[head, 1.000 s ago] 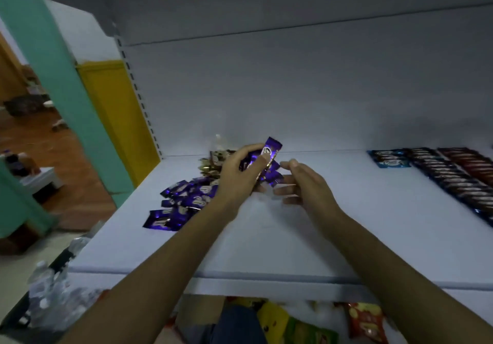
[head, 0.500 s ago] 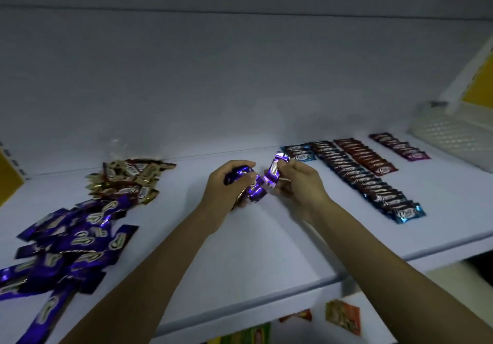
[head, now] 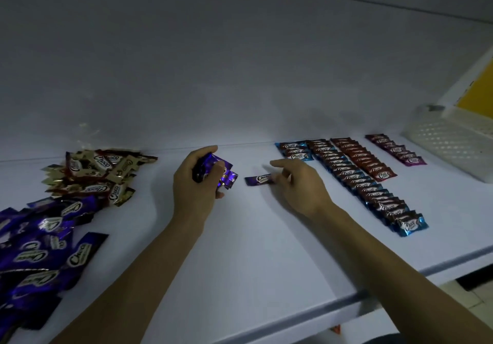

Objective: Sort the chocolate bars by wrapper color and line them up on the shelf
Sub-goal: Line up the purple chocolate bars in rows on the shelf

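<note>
Left hand gripped a bundle of purple bars; right hand, fingers curled, apparently pinched a single purple bar on the shelf.

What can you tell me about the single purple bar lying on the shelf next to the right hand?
The single purple bar is a slim, glossy, foil-look wrapper, purple with white Choco lettering. It lies flat on the white shelf, long side running left to right. Its right end meets the fingers of the right hand; pinched or just touched, I cannot tell. The left hand, gripping a bundle of purple bars, is apart from it.
</note>
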